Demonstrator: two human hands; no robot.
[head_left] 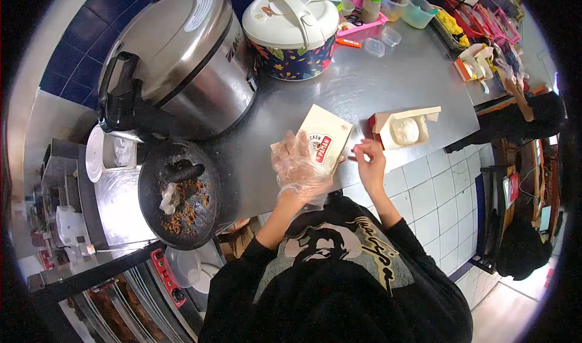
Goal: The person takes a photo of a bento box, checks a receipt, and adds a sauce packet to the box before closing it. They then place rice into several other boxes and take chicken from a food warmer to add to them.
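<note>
My left hand, in a clear plastic glove, grips the left side of a cream cardboard food box with a red and black printed logo. The glove and fingers cover the lower left part of that box. Just right of it is my bare right hand, its thumb and fingers brought together; whether anything small is between them I cannot make out. Beyond the right hand stands an open food box with a white rounded lump inside, perhaps rice.
A large steel rice cooker and a patterned, white-lidded container stand at the back of the steel table. At left is a black stone mortar with a pestle and brownish crumbs. Tubs and a squeeze bottle sit back right.
</note>
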